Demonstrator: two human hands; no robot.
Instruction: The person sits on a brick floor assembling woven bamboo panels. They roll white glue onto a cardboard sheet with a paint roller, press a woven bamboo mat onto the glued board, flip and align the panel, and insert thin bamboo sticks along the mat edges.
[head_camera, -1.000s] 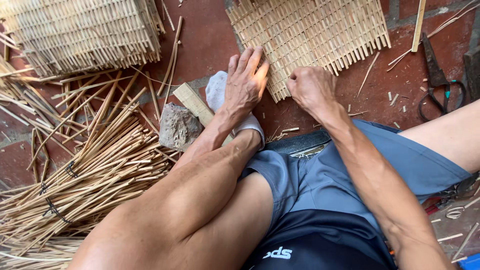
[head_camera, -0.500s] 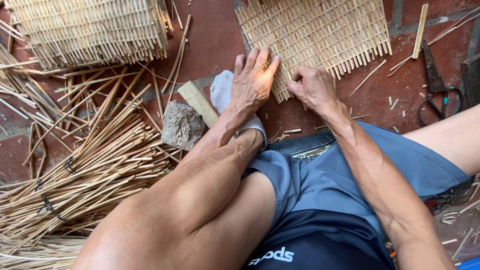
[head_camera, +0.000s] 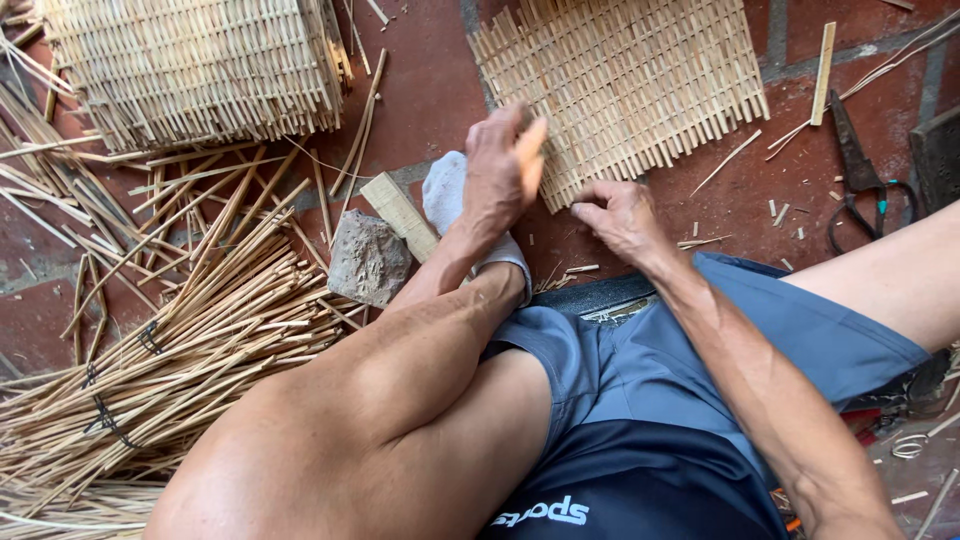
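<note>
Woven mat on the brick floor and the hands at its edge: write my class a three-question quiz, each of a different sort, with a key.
1. True or false: the left hand rests on the near edge of the woven mat.
2. Which lies right of the mat? A) scissors B) grey stone C) bundle of bamboo strips
3. Fill in: the stack of woven mats lies at the upper ____ of the view.

Key: 1 true; 2 A; 3 left.
</note>
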